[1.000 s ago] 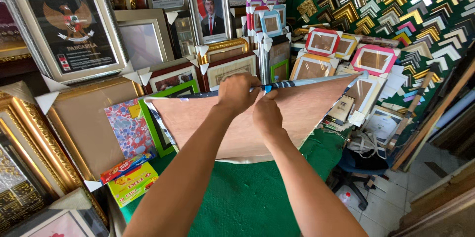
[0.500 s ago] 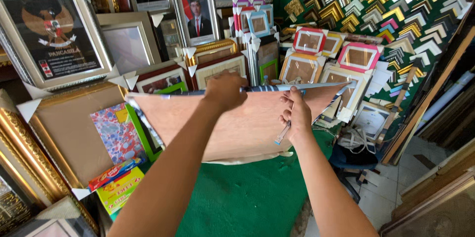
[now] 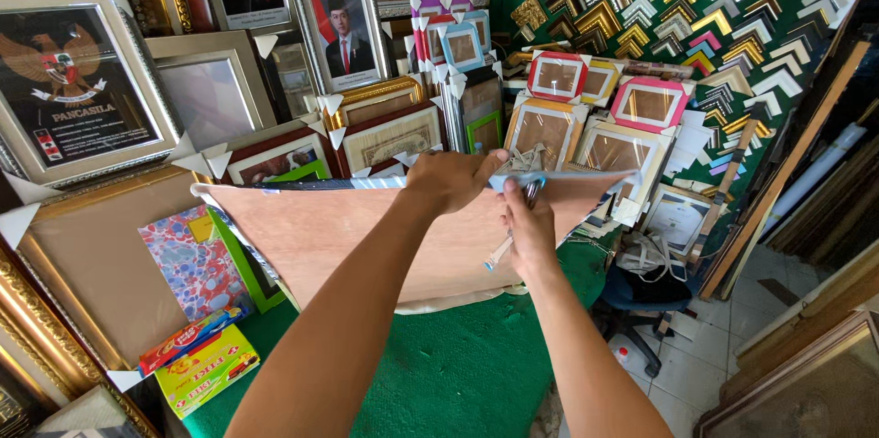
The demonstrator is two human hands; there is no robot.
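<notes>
A large picture frame stands upright on the green-covered table [image 3: 439, 374], its brown backing board [image 3: 339, 237] facing me. My left hand [image 3: 453, 180] grips the frame's top edge near the middle. Just to its right, my right hand [image 3: 529, 235] holds a slim metal tool [image 3: 513, 227] with a pale handle end. The tool's tip rests against the upper edge of the backing. White cardboard corner protectors sit on the frame's corners.
Framed pictures and empty frames [image 3: 82, 99] crowd the back and left. Frame-corner samples [image 3: 696, 8] cover the green wall at right. A yellow-green box [image 3: 206, 369] and a marbled sheet [image 3: 197, 259] lie at left. An office chair [image 3: 641, 296] stands on the tiled floor.
My right hand slid out to the right along the top edge, then came partway back toward my left hand with the tool raised. The left hand kept its grip.
</notes>
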